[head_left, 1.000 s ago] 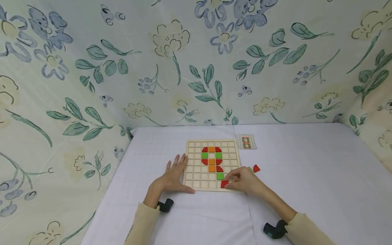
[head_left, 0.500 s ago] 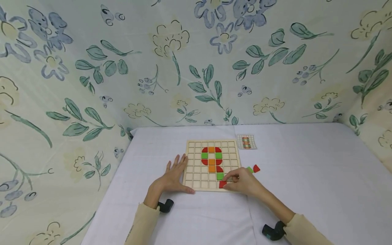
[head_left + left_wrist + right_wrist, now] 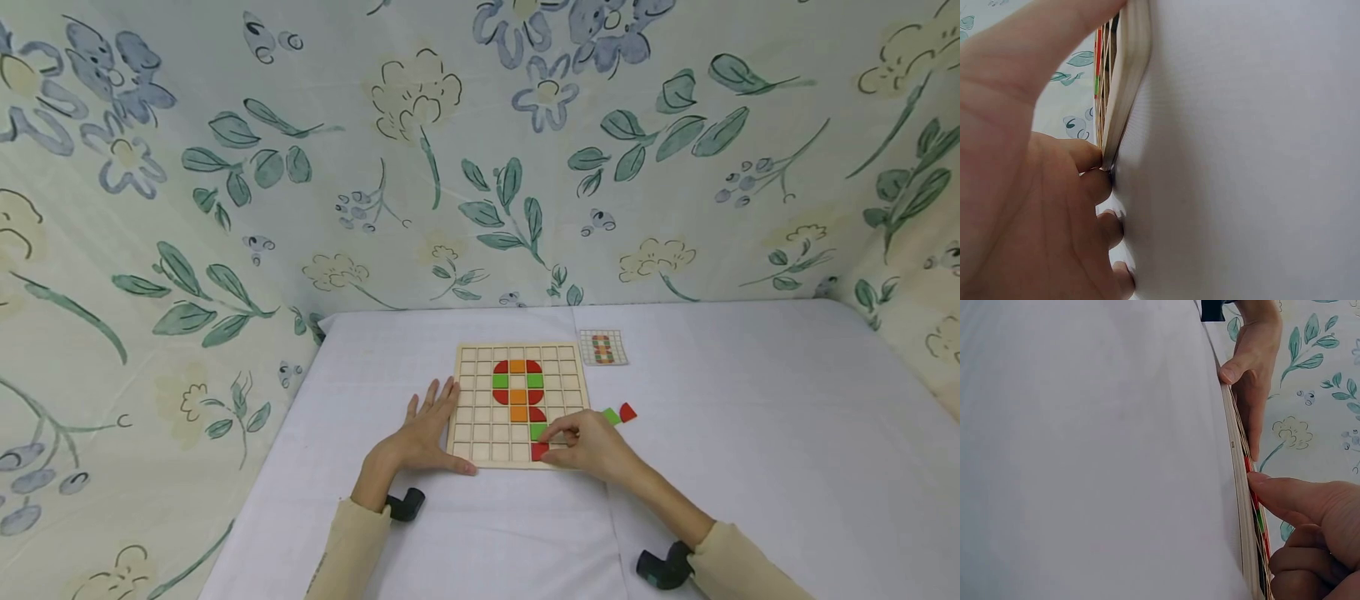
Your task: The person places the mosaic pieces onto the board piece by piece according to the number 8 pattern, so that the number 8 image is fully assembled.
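Note:
A wooden grid board (image 3: 482, 433) lies on the white cloth, with red, orange and green tiles set in its upper and middle cells. My right hand (image 3: 600, 448) pinches a red tile (image 3: 538, 452) between thumb and forefinger, in the bottom row just below a green tile (image 3: 537, 432). The hand covers the board's lower right corner. With fingers spread, my left hand (image 3: 414, 440) rests against the board's left edge, its thumb at the near edge. In the left wrist view the left fingers (image 3: 1094, 184) touch the board's side and the cloth.
Right of the board lie a loose green tile (image 3: 611, 416), partly behind the right hand, and a red quarter-circle tile (image 3: 627, 412). A small pattern card (image 3: 603, 348) sits by the board's far right corner. A flowered cloth (image 3: 420, 167) hangs behind the table.
My right hand has slid the red tile slightly left along the bottom row, under the green one. More of the loose green tile shows now. The left hand has stayed in place.

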The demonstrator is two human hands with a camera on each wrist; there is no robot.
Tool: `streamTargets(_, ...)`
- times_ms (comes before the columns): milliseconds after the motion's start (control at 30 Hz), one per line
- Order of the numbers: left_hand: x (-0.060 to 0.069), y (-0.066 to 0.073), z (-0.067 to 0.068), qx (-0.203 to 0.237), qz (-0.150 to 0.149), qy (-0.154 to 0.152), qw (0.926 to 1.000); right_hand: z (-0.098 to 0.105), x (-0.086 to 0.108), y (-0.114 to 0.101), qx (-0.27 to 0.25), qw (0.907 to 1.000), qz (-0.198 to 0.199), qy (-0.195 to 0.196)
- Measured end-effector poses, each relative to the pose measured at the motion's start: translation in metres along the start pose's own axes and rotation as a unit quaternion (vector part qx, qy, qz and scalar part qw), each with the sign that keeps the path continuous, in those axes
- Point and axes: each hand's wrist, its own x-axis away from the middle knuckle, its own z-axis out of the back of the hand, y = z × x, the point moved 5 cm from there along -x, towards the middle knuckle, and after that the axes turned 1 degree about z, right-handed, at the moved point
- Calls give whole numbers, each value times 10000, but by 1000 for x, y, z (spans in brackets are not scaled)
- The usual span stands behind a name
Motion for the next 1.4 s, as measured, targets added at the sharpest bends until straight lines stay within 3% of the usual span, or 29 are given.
streamTargets(233, 1, 1, 1, 61, -15, 11, 10000, 11, 3, 6, -128, 9994, -313, 56)
streamTargets(533, 0, 1, 0, 61, -1, 16, 10000, 74, 25, 47, 393, 9921, -859, 825)
streamTargets(700, 0, 0, 0, 17, 42, 36, 10000, 95, 37, 71, 649, 9868, -1083, 1016)
streamTargets(900, 0, -1, 2, 39, 66, 37, 10000, 95, 37, 81, 441, 9902, -1013, 858)
streamTargets(1167, -1, -1, 0, 51, 34, 48, 10000, 81, 30, 73, -34, 9944, -1020, 267)
streamTargets(1400, -2, -1, -1, 70, 28, 70, 9999, 79, 30, 75, -23, 9949, -1004, 136)
